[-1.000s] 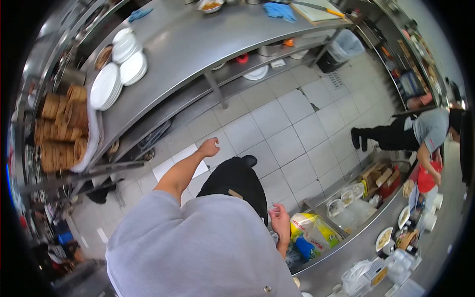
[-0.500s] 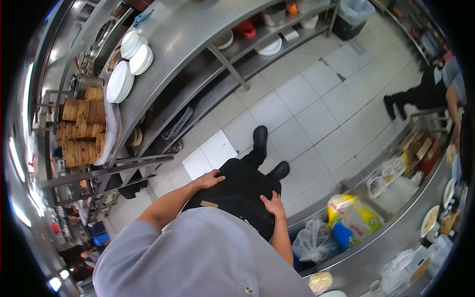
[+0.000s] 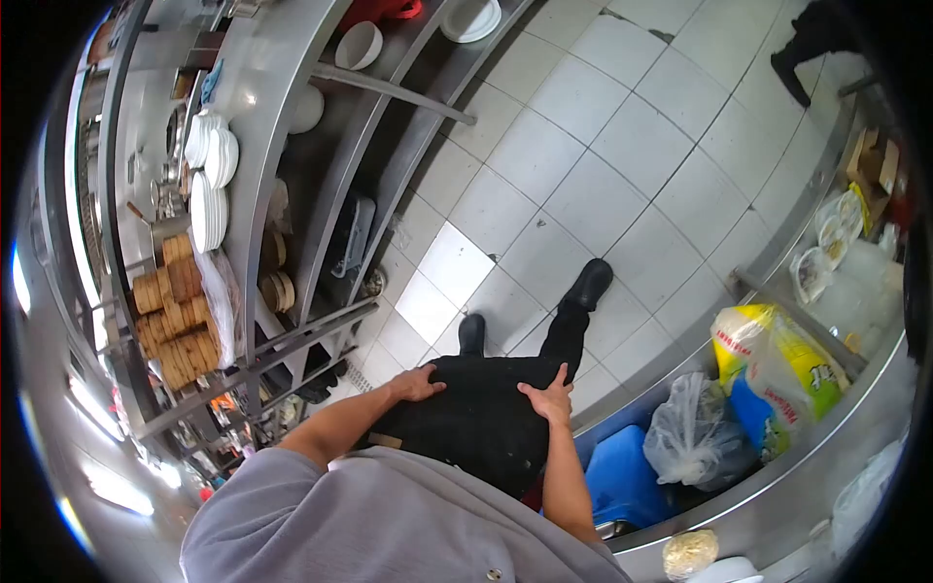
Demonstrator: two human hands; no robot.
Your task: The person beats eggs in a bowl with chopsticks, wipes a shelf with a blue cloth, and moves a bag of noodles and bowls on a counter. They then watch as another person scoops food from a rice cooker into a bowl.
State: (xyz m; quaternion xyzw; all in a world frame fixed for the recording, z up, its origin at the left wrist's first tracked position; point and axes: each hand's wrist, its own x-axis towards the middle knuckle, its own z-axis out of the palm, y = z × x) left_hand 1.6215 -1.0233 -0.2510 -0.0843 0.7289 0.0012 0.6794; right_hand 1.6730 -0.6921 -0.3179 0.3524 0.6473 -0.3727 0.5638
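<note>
My left hand [image 3: 418,385] is at the left side of a black apron [image 3: 481,408], its fingers closed on the cloth. My right hand [image 3: 549,396] holds the opposite side, thumb on top and index finger pointing forward. Between the two hands the cloth spreads out, and some fingers are hidden. A small brown tag [image 3: 386,441] shows near the apron's waist. Beyond the far edge, my two black boots [image 3: 590,284] stand apart on the tiles, one ahead of the other.
A steel counter [image 3: 277,97] on the left bears stacked white plates [image 3: 208,212] and bamboo steamers [image 3: 185,321]. Along the right runs another counter with a yellow and blue bag [image 3: 777,374], a clear plastic bag [image 3: 695,432] and a blue bin [image 3: 622,476]. Another person's dark leg [image 3: 802,63] shows far right.
I have stepped forward and turned, so the counters have shifted in view and my other boot leads. Both hands stay at the apron. The other person has moved mostly out of view.
</note>
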